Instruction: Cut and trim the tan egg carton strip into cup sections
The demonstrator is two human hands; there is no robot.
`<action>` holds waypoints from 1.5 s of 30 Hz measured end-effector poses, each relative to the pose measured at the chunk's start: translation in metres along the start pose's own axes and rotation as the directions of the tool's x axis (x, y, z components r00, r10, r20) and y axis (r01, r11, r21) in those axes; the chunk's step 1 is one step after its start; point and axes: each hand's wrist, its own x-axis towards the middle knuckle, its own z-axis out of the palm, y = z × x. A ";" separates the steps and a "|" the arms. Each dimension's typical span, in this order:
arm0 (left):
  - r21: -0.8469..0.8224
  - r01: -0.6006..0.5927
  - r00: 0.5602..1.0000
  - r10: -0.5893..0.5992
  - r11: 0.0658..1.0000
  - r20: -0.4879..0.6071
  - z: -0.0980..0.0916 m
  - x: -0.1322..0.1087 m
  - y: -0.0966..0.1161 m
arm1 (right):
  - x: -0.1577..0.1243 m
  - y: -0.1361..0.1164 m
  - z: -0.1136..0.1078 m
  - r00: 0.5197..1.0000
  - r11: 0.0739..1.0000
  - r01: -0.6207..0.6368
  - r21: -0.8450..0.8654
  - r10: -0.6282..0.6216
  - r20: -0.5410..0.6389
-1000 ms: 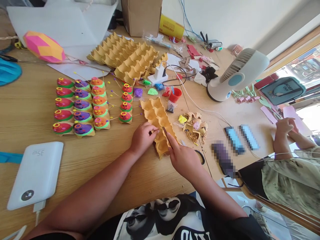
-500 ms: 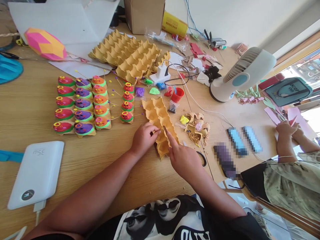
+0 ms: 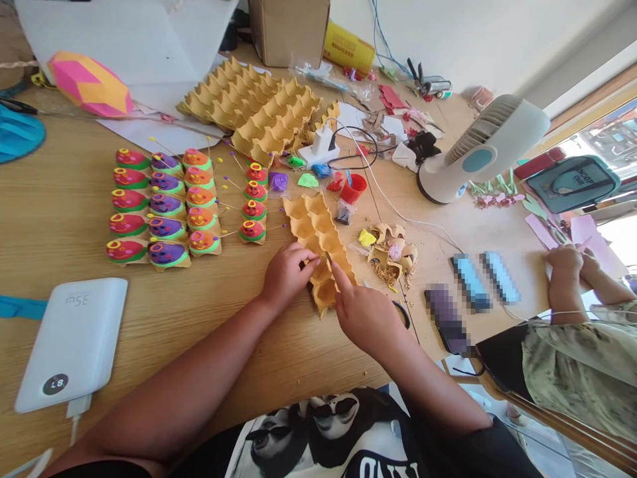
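Observation:
A strip of tan egg carton (image 3: 318,229), two cups wide, lies slantwise on the table in front of me. My left hand (image 3: 290,273) is closed on its left edge, with thumb and fingers pinched together. From the right, my right hand (image 3: 367,317) is closed on a small knife (image 3: 328,257), index finger stretched along it. Only the thin dark tip shows, against the carton between two cups; the handle is hidden in my palm. A black loop handle (image 3: 402,315) lies partly hidden behind my right hand.
Painted egg-cup caterpillars (image 3: 166,204) stand at left, with a power bank (image 3: 72,342) nearer me. Egg trays (image 3: 276,119) lie behind. Carton scraps (image 3: 393,252), a red cup (image 3: 353,189), phones (image 3: 472,282) and a fan (image 3: 482,149) are rightward. Another person's hands (image 3: 567,259) hold pink paper.
Both my hands and the egg carton stay almost in place; the knife tip is still at the same spot. The other person's hands have shifted slightly.

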 end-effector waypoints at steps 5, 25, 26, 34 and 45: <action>-0.010 -0.017 1.000 0.017 1.000 -0.018 0.001 0.001 -0.003 | -0.001 -0.001 0.007 1.000 0.999 -0.025 0.034 0.026 -0.017; -0.013 -0.009 1.000 0.009 1.000 -0.006 0.001 0.001 -0.003 | 0.008 -0.003 -0.001 0.999 1.000 -0.016 0.007 0.016 -0.032; -0.013 -0.009 1.000 0.009 1.000 -0.005 0.000 0.001 -0.002 | 0.009 -0.003 -0.003 0.999 1.000 -0.012 0.012 0.013 -0.040; -0.012 -0.008 1.000 0.008 1.000 0.002 0.001 0.000 0.000 | 0.008 -0.002 -0.008 1.000 1.000 -0.013 0.022 0.013 0.003; -0.009 -0.015 1.000 0.015 1.000 0.011 0.002 0.000 -0.002 | 0.006 -0.005 -0.012 0.999 0.998 -0.032 0.046 0.031 0.021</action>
